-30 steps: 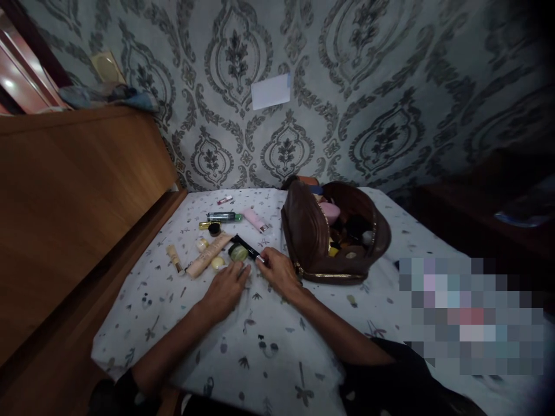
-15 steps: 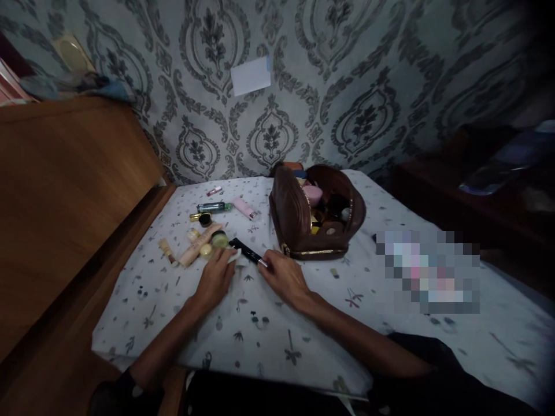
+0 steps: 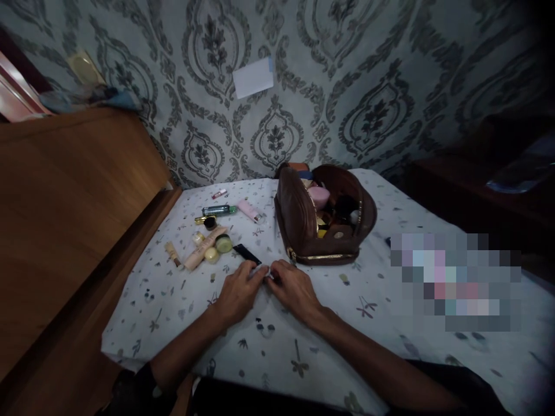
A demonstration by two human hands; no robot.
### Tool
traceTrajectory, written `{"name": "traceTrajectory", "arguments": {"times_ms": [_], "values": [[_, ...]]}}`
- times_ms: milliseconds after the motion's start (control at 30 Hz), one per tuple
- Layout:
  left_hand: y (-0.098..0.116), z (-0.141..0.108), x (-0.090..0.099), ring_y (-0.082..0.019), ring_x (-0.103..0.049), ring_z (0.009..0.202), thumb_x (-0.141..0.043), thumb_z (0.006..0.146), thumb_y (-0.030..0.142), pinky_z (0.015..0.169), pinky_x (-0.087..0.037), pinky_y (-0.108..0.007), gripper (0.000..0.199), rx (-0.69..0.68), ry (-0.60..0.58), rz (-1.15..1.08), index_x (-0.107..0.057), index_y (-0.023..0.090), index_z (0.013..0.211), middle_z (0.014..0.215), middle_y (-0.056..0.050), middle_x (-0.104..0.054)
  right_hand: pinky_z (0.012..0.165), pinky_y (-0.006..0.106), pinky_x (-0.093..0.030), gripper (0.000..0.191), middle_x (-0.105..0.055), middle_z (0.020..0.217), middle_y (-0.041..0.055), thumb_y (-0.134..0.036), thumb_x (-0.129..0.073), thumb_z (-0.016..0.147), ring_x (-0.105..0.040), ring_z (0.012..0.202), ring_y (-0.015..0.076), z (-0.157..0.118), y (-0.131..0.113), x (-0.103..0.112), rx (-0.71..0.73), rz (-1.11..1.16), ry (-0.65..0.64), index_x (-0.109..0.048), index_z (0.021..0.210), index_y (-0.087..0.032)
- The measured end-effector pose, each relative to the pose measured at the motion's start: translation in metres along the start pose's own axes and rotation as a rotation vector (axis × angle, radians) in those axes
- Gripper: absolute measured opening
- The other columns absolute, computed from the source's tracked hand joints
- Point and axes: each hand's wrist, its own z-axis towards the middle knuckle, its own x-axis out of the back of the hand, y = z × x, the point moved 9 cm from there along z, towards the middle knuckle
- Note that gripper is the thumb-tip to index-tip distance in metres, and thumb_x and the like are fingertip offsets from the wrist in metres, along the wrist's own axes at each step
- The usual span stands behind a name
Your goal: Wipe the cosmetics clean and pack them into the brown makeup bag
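Observation:
My left hand [image 3: 241, 290] is closed on a small white tissue-like piece [image 3: 259, 272] near the lower end of a black tube [image 3: 247, 254]. Beside it, my right hand [image 3: 295, 288] has its fingers pinched around the tube's end, which they largely hide. The fingertips of both hands almost meet. Left of the tube lie a green-lidded jar [image 3: 224, 244], a small yellow jar [image 3: 211, 255] and a beige tube [image 3: 203, 248]. An open brown bag [image 3: 303, 222] full of cosmetics stands behind and right of my right hand.
Farther back on the patterned white cloth [image 3: 173, 312] lie a green bottle [image 3: 219, 210], a pink tube [image 3: 250, 211] and a dark round pot [image 3: 210, 223]. A brown wooden panel [image 3: 78, 190] rises at the left. Blurred-out items lie at the right.
My left hand has moved right along the black tube with the white piece, close to my right hand. The view has shifted slightly.

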Motion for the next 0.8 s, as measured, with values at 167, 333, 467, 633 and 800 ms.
{"name": "traceTrajectory", "arguments": {"times_ms": [167, 333, 467, 633, 800], "values": [[-0.007, 0.007, -0.002, -0.025, -0.060, 0.105, -0.049, 0.092, 0.011, 0.072, -0.056, -0.032, 0.047, -0.036, -0.020, 0.089, -0.048, 0.025, 0.138, 0.116, -0.010, -0.059, 0.070, 0.029, -0.037, 0.009, -0.069, 0.098, 0.0084, -0.021, -0.056, 0.090, -0.064, 0.088, 0.0209, 0.012, -0.007, 0.000, -0.008, -0.052, -0.033, -0.063, 0.093, -0.018], [-0.033, 0.019, 0.000, -0.022, -0.061, 0.101, -0.047, 0.096, 0.015, 0.072, -0.055, -0.030, 0.040, 0.048, -0.033, 0.113, -0.052, 0.025, 0.134, 0.112, -0.008, -0.059, 0.072, 0.029, -0.039, 0.014, -0.069, 0.102, 0.0099, -0.022, -0.053, 0.093, -0.065, 0.094, 0.0218, 0.036, -0.020, -0.002, -0.026, -0.078, -0.066, -0.064, 0.101, -0.017], [-0.051, 0.025, 0.003, -0.023, -0.063, 0.099, -0.046, 0.096, 0.013, 0.078, -0.056, -0.033, 0.039, 0.052, 0.023, 0.125, -0.055, 0.021, 0.133, 0.108, -0.009, -0.061, 0.077, 0.030, -0.042, 0.020, -0.068, 0.106, 0.0100, -0.024, -0.051, 0.094, -0.065, 0.098, 0.0223, 0.055, -0.029, -0.006, -0.024, -0.055, -0.079, -0.063, 0.107, -0.016], [-0.072, 0.025, 0.005, -0.021, -0.066, 0.092, -0.042, 0.097, 0.014, 0.070, -0.057, -0.030, 0.039, 0.110, 0.135, 0.114, -0.056, 0.022, 0.133, 0.108, -0.009, -0.063, 0.081, 0.034, -0.046, 0.027, -0.069, 0.114, 0.0131, -0.020, -0.050, 0.091, -0.065, 0.102, 0.0246, 0.074, -0.040, -0.011, -0.001, -0.005, -0.093, -0.064, 0.114, -0.015], [-0.089, 0.023, 0.010, -0.021, -0.067, 0.087, -0.038, 0.098, 0.022, 0.066, -0.055, -0.030, 0.036, 0.136, 0.274, 0.111, -0.058, 0.021, 0.128, 0.109, -0.009, -0.063, 0.078, 0.033, -0.050, 0.027, -0.071, 0.108, 0.0127, -0.026, -0.054, 0.087, -0.067, 0.097, 0.0250, 0.092, -0.046, -0.007, 0.026, 0.076, -0.049, -0.069, 0.108, -0.016]]}}
